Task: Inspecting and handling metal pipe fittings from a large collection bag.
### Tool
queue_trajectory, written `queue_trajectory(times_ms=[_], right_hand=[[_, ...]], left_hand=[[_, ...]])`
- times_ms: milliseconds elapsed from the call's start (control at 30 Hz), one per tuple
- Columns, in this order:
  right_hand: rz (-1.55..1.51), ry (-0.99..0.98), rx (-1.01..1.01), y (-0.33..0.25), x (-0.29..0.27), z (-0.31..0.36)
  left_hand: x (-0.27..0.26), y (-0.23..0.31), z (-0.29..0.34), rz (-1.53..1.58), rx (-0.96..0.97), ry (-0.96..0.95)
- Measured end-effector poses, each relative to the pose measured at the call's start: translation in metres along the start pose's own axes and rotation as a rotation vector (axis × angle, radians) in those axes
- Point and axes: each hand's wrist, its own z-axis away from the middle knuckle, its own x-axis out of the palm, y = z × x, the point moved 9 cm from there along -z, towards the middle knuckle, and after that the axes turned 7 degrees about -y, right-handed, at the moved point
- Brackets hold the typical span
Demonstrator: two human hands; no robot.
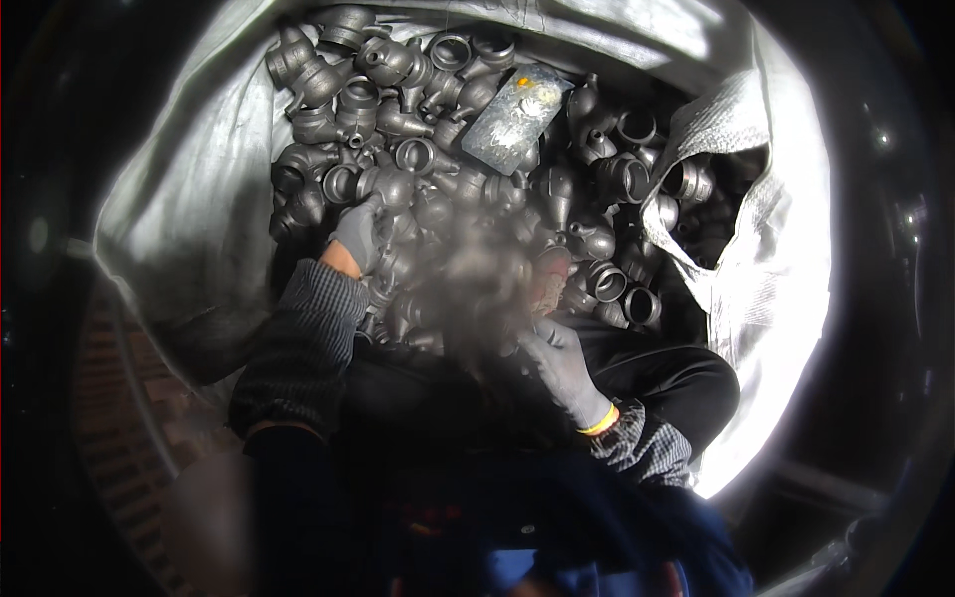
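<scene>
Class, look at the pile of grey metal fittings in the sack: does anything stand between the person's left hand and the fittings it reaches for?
Nothing visible does. The gloved left hand already rests on the metal fittings at the pile's left side. The flat shiny packet lies farther back, clear of it. The right hand is at the pile's near edge, beside a blurred patch that hides what it touches.

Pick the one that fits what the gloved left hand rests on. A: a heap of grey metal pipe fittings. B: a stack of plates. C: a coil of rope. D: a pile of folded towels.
A: the left hand lies on the heap of grey metal fittings inside the white sack.
</scene>
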Motion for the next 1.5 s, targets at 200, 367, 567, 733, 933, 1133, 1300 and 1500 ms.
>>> queue_trajectory(times_ms=[200,367,567,733,933,1133,1300,1500], right_hand=[[-0.143,0.050,0.014,0.010,-0.009,-0.009],[-0.398,0.044,-0.071,0.005,-0.014,-0.018],[-0.307,0.023,-0.029,0.005,-0.018,-0.018],[-0.302,0.015,0.003,0.007,-0.014,-0.014],[-0.330,0.010,0.013,0.014,-0.011,-0.012],[-0.332,0.024,0.013,0.017,-0.016,-0.019],[-0.281,-0.030,-0.013,0.008,-0.009,-0.020],[-0.247,-0.008,-0.006,0.004,-0.005,-0.011]], left_hand=[[0.070,0.020,0.121,0.328,-0.098,-0.264],[0.088,0.009,0.179,0.156,-0.045,-0.152],[0.101,-0.006,0.194,0.099,0.078,-0.227],[0.091,-0.007,0.189,0.073,0.099,-0.158],[0.082,0.000,0.191,0.114,0.189,-0.054],[0.082,-0.006,0.187,0.144,0.231,-0.074],[0.080,-0.007,0.183,0.207,0.254,-0.051],[0.080,0.001,0.187,0.262,0.285,-0.091]])
